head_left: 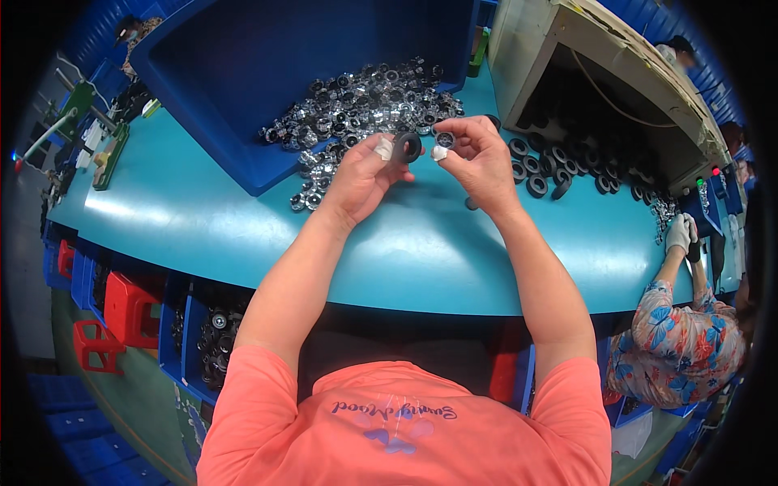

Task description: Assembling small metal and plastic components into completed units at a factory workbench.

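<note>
Between the fingers of my left hand [357, 177] is a black rubber ring, like a small tyre [407, 148], turned so that its hole shows. My right hand [484, 166] pinches a small shiny wheel hub [446, 140] a short way right of the ring; the two parts are apart. White wrapping covers a fingertip on each hand. Beyond my left hand a heap of shiny chrome and black hubs [365, 101] spills from a tilted blue bin [219, 121] onto the teal table [381, 259]. Loose black tyres [537, 185] lie to the right of my right hand.
A pale open-fronted box [519, 61] stands at the far right with tyres before it. On the right a co-worker in a flowered top [689, 348] wears white gloves. A green hand press [109, 158] stands at the left. Red stools [130, 308] and blue part bins [194, 332] sit below the table.
</note>
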The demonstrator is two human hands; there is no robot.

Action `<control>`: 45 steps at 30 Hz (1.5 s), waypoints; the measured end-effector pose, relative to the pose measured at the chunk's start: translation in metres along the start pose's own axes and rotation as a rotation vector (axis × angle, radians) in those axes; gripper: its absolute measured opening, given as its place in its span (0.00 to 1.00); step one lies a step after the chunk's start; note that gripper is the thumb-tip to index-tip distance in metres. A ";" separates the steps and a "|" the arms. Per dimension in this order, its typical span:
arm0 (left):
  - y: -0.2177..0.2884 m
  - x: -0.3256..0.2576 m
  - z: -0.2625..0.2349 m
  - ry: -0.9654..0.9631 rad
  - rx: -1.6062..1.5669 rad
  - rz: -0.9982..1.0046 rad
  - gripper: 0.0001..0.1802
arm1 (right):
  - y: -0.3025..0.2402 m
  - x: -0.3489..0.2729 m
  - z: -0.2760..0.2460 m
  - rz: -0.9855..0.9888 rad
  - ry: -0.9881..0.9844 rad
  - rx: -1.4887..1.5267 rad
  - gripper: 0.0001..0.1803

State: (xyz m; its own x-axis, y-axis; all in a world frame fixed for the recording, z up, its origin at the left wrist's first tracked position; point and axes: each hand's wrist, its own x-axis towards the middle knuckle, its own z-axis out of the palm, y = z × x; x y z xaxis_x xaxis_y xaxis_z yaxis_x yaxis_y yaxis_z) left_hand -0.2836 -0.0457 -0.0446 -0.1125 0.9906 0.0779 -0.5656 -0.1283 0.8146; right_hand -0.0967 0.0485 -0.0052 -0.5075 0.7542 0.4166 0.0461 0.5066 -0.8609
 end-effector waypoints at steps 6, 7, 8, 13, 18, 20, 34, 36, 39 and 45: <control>-0.005 0.000 -0.004 0.013 0.042 0.033 0.12 | -0.009 -0.006 0.009 -0.059 -0.075 -0.075 0.22; -0.002 -0.001 -0.001 0.024 0.047 0.034 0.12 | -0.011 -0.007 0.010 -0.039 -0.076 -0.043 0.22; -0.001 -0.001 0.001 0.035 0.051 0.035 0.12 | -0.011 -0.007 0.011 -0.019 -0.076 -0.010 0.23; -0.002 -0.001 0.002 0.017 0.075 0.034 0.13 | -0.008 -0.006 0.012 -0.067 -0.022 -0.010 0.22; -0.003 0.001 0.003 0.027 0.102 0.021 0.13 | -0.009 -0.008 0.010 -0.100 -0.021 -0.068 0.19; -0.004 0.001 0.002 0.029 0.125 0.015 0.14 | -0.009 -0.007 0.012 -0.145 -0.026 -0.083 0.18; -0.002 -0.009 0.021 0.196 0.949 0.471 0.20 | 0.011 -0.004 0.004 0.476 -0.379 0.590 0.18; 0.000 -0.010 0.025 0.221 0.976 0.501 0.22 | 0.012 -0.004 0.005 0.503 -0.406 0.641 0.19; 0.005 -0.011 0.030 0.214 1.055 0.542 0.24 | 0.019 -0.003 0.004 0.574 -0.417 0.763 0.19; 0.007 -0.012 0.031 0.211 1.099 0.525 0.26 | 0.029 -0.003 0.003 0.644 -0.432 0.874 0.18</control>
State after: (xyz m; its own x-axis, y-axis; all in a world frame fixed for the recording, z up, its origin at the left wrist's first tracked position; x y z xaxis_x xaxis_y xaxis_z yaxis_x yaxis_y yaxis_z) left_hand -0.2611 -0.0566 -0.0223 -0.3058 0.7911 0.5298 0.5622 -0.2990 0.7710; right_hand -0.0960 0.0598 -0.0326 -0.8645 0.4767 -0.1593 -0.1210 -0.5050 -0.8546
